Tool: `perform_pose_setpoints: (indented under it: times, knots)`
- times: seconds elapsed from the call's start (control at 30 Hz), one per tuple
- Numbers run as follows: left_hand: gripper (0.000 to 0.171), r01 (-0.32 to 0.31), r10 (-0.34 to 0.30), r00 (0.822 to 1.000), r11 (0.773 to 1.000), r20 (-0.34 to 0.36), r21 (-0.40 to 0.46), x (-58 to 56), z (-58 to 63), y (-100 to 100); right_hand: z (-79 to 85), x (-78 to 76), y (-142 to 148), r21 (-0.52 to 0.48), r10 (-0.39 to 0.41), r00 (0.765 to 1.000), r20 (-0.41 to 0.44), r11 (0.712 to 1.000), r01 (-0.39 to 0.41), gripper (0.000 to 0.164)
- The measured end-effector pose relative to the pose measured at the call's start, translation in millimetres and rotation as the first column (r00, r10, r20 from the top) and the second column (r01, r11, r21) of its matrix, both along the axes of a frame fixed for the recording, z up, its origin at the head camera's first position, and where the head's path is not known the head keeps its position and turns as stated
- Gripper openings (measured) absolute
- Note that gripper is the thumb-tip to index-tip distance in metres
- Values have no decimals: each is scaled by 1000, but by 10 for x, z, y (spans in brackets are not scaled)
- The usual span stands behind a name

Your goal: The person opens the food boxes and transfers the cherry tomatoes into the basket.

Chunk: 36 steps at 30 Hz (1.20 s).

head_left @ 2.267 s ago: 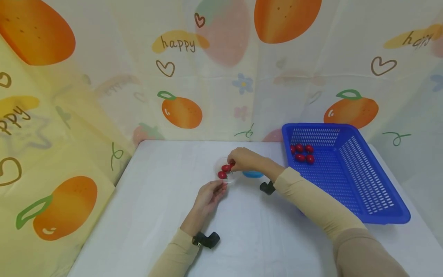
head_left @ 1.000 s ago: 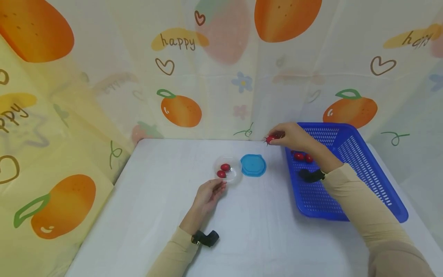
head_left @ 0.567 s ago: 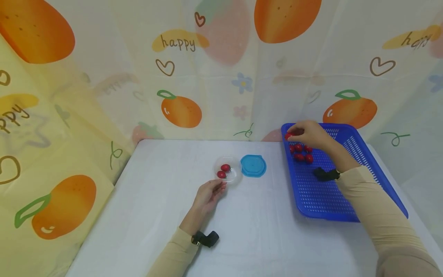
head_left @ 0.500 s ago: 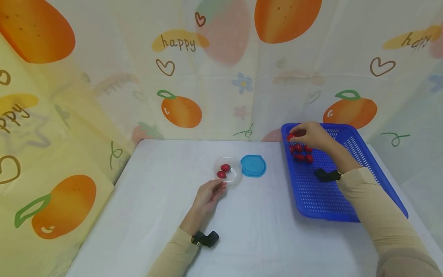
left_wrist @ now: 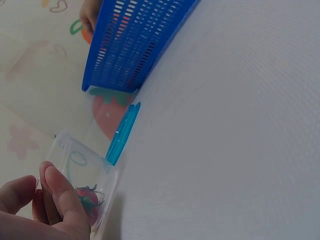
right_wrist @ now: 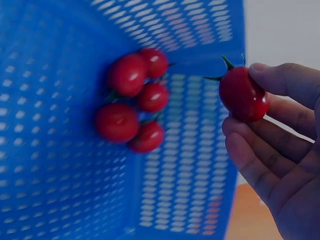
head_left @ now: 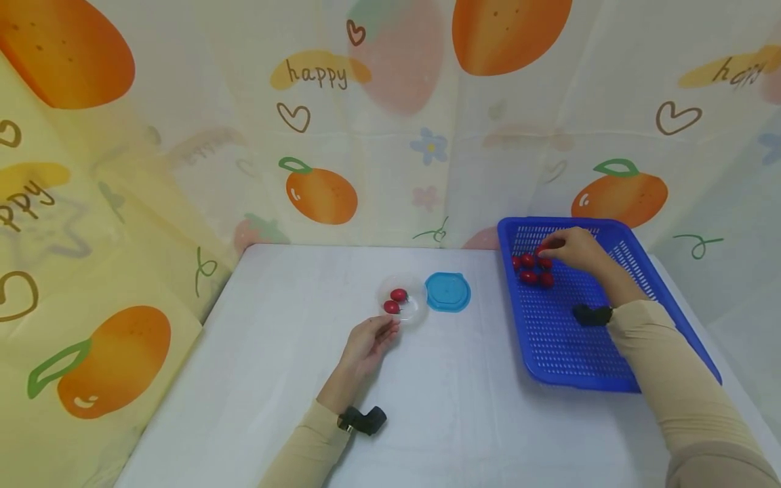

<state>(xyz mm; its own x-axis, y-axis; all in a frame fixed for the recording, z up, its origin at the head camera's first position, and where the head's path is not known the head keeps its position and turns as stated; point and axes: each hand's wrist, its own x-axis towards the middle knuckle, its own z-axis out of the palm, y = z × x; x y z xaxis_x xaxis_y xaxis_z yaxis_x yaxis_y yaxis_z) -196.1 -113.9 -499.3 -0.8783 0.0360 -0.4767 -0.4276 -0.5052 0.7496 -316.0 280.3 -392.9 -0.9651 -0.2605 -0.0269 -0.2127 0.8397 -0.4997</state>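
My right hand (head_left: 576,249) pinches a red cherry tomato (right_wrist: 242,94) with a green calyx between thumb and fingers, over the blue plastic basket (head_left: 579,359). Several more cherry tomatoes (right_wrist: 127,75) lie clustered on the basket floor near its far left corner. On the table, a small clear plastic cup (head_left: 418,308) contains two cherry tomatoes (head_left: 398,295). My left hand (head_left: 366,347) pinches the near side of that cup with thumb and fingers, seen closely in the left wrist view.
A light blue lid (head_left: 448,292) lies flat right beside the cup, between it and the basket. The white-covered table (head_left: 293,325) ends at the back against a fruit-print curtain (head_left: 384,149). High slotted walls surround the basket floor.
My right hand has moved right from the cup with a cherry tomato, passing over the basket's left edge, and now is further inside the basket. My left hand stays at the cup.
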Motion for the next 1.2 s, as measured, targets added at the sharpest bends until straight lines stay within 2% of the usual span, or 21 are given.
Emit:
perform_pose_setpoints:
  times: [0.23,0.43,0.6,0.9,1.2]
  knots:
    - [32,3,-3,1000,1000,-3,-3,-4,-9,4,-220,-39,215,7,-73,994,86,997,72,35]
    - [34,7,-7,1000,1000,3,-9,-8,-19,1,-431,-61,412,49,-108,987,123,994,102,34]
    - [32,11,-11,1000,1000,12,-14,-9,-22,1,-536,-61,494,56,-132,977,166,991,125,30]
    - [34,3,-3,1000,1000,16,-13,-8,-17,4,-577,-87,503,75,-125,975,183,991,113,31]
    - [34,9,-9,1000,999,3,-42,-10,-19,14,-447,-75,400,67,-108,989,101,993,102,35]
